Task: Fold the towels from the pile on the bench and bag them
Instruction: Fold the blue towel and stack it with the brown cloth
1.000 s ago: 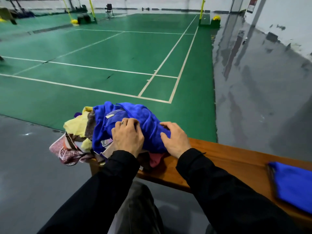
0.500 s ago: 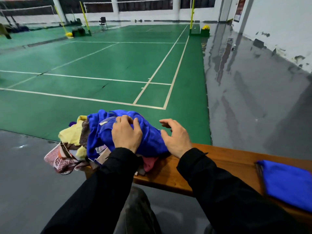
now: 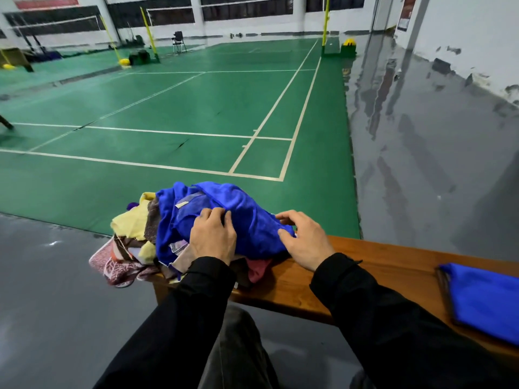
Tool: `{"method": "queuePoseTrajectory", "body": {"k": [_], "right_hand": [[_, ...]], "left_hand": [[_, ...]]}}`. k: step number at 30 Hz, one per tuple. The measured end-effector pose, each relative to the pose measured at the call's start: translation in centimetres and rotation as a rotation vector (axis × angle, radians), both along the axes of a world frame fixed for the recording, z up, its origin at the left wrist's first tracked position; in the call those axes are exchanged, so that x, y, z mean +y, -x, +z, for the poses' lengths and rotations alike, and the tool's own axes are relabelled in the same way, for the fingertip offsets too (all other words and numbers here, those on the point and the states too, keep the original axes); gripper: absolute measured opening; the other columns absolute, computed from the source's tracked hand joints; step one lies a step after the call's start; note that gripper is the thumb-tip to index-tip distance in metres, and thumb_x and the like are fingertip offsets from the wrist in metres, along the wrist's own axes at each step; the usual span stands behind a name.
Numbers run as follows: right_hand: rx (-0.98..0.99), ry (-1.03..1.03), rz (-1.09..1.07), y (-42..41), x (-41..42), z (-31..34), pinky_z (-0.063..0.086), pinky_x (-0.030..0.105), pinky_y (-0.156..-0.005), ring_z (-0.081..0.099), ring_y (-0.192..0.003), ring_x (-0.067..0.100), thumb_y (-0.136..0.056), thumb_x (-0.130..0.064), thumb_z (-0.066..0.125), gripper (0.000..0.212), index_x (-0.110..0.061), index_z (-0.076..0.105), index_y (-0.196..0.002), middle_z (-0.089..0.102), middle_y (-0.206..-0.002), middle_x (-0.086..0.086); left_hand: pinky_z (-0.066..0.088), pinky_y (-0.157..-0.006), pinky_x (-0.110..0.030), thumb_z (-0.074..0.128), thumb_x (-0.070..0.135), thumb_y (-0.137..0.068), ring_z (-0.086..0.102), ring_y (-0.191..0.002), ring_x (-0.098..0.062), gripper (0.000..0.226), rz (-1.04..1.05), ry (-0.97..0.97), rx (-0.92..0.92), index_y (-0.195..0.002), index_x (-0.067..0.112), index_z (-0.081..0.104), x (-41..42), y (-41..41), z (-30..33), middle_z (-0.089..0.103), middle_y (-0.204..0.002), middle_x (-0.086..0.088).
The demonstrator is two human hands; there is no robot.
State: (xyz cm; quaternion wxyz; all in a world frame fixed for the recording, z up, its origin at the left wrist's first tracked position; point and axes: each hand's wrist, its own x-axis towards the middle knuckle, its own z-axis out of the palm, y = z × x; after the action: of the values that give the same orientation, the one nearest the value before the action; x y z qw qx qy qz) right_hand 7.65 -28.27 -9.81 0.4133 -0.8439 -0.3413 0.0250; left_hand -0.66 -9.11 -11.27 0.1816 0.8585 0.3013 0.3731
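A rumpled heap of towels (image 3: 146, 242) sits at the left end of a smooth, reddish-brown wooden bench (image 3: 295, 287), some of the cloth spilling over the bench's end. On top lies a bright blue towel (image 3: 247, 217), soft and deeply creased, with a small pale label sewn near its upper fold. Beneath it show a pale yellow towel (image 3: 130, 221), a brown one, a pink-and-white patterned towel (image 3: 112, 265) that hangs lowest, and a pink edge under the blue cloth. The left hand (image 3: 213, 238) rests on the blue towel with its fingers curled down into the fabric, bunching a fold. The right hand (image 3: 304, 238) lies at the towel's right edge, thumb against the cloth and fingers loosely bent; whether it pinches the fabric cannot be told. Both arms wear black sleeves. At the bench's right end, well apart from the pile, lies a flat blue bag (image 3: 483, 299) with a dark border along its left side. Beyond the bench spreads a green court floor (image 3: 196, 108) with white lines, bordered by glossy grey flooring.
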Motion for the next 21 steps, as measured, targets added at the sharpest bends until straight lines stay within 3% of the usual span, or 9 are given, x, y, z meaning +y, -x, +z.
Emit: {"method": "queuePoseTrajectory", "body": {"k": [2, 5, 8, 10, 11, 13, 16, 18, 21], "right_hand": [[-0.002, -0.029, -0.010, 0.1, -0.3, 0.4, 0.050, 0.036, -0.099, 0.059, -0.107, 0.006, -0.093, -0.023, 0.060, 0.029, -0.028, 0.062, -0.122, 0.065, -0.115, -0.010], [-0.098, -0.241, 0.016, -0.4, -0.9, 2.9, 0.048, 0.038, -0.104, 0.058, -0.116, 0.006, -0.088, -0.012, 0.061, 0.050, -0.029, 0.055, -0.135, 0.062, -0.129, -0.008], [-0.145, -0.262, 0.249, -1.6, -1.9, 7.8, 0.032, 0.032, -0.118, 0.038, -0.142, 0.006, -0.072, 0.006, 0.054, 0.098, -0.034, 0.023, -0.156, 0.039, -0.157, -0.006], [-0.004, -0.214, 0.419, -2.6, -2.7, 10.5, 0.040, 0.032, -0.110, 0.045, -0.137, 0.007, -0.067, 0.015, 0.048, 0.110, -0.035, 0.011, -0.158, 0.046, -0.151, 0.002], [0.110, -0.211, 0.470, -3.1, -3.3, 11.3, 0.046, 0.037, -0.098, 0.057, -0.122, 0.013, -0.069, 0.019, 0.047, 0.109, -0.032, 0.011, -0.158, 0.057, -0.136, 0.009], [0.321, -0.219, 0.483, -4.3, -4.9, 12.1, 0.050, 0.039, -0.081, 0.061, -0.093, 0.021, -0.073, 0.023, 0.054, 0.097, -0.018, 0.025, -0.156, 0.062, -0.106, 0.018], [0.441, -0.158, 0.404, -5.7, -7.8, 11.9, 0.054, 0.025, -0.081, 0.066, -0.090, 0.012, -0.073, 0.011, 0.072, 0.048, -0.002, 0.062, -0.118, 0.071, -0.098, 0.005], [0.472, -0.062, 0.327, -6.5, -10.0, 11.3, 0.054, 0.027, -0.076, 0.067, -0.082, 0.017, -0.079, 0.001, 0.078, 0.020, -0.002, 0.069, -0.096, 0.072, -0.088, 0.007], [0.493, -0.078, 0.299, -7.3, -12.8, 10.8, 0.055, 0.029, -0.080, 0.067, -0.086, 0.020, -0.076, -0.008, 0.080, 0.021, -0.003, 0.071, -0.095, 0.072, -0.093, 0.011]], "left_hand": [[0.044, -0.083, -0.039, 0.057, 0.017, -0.094, 0.055, -0.089, -0.028, 0.011, -0.112, -0.127, -0.252, -0.097, 0.009, 0.064, -0.9, 0.2, 1.1, 0.062, -0.095, -0.011], [0.043, -0.078, -0.031, 0.048, 0.014, -0.097, 0.056, -0.082, -0.021, 0.014, -0.405, -0.092, -0.347, -0.105, 0.012, 0.060, -3.0, -0.4, 4.9, 0.063, -0.093, -0.002], [0.048, -0.079, -0.029, 0.042, 0.009, -0.095, 0.064, -0.087, -0.017, 0.025, -0.870, -0.082, -0.128, -0.109, 0.018, 0.061, -5.3, -2.3, 10.0, 0.066, -0.097, 0.007], [0.047, -0.076, -0.026, 0.042, 0.005, -0.093, 0.059, -0.083, -0.006, 0.028, -1.100, -0.145, 0.057, -0.102, 0.024, 0.061, -6.8, -3.4, 12.6, 0.062, -0.090, 0.015], [0.047, -0.076, -0.026, 0.043, 0.004, -0.093, 0.057, -0.082, -0.003, 0.030, -1.158, -0.157, 0.118, -0.099, 0.027, 0.061, -7.2, -4.0, 13.5, 0.061, -0.089, 0.018], [0.052, -0.080, -0.030, 0.046, 0.009, -0.096, 0.063, -0.083, -0.009, 0.028, -1.181, -0.158, 0.192, -0.102, 0.027, 0.066, -8.0, -5.1, 14.8, 0.067, -0.092, 0.015], [0.053, -0.086, -0.034, 0.049, 0.018, -0.098, 0.068, -0.091, -0.010, 0.025, -1.160, -0.148, 0.170, -0.110, 0.024, 0.071, -9.1, -6.4, 15.5, 0.073, -0.099, 0.009], [0.052, -0.087, -0.033, 0.053, 0.018, -0.099, 0.068, -0.091, -0.008, 0.022, -1.141, -0.165, 0.111, -0.109, 0.019, 0.072, -10.0, -7.0, 15.7, 0.073, -0.098, 0.009], [0.052, -0.084, -0.035, 0.058, 0.028, -0.097, 0.068, -0.088, -0.009, 0.019, -1.105, -0.177, 0.080, -0.104, 0.018, 0.073, -10.7, -7.5, 16.2, 0.074, -0.094, 0.007]]}}
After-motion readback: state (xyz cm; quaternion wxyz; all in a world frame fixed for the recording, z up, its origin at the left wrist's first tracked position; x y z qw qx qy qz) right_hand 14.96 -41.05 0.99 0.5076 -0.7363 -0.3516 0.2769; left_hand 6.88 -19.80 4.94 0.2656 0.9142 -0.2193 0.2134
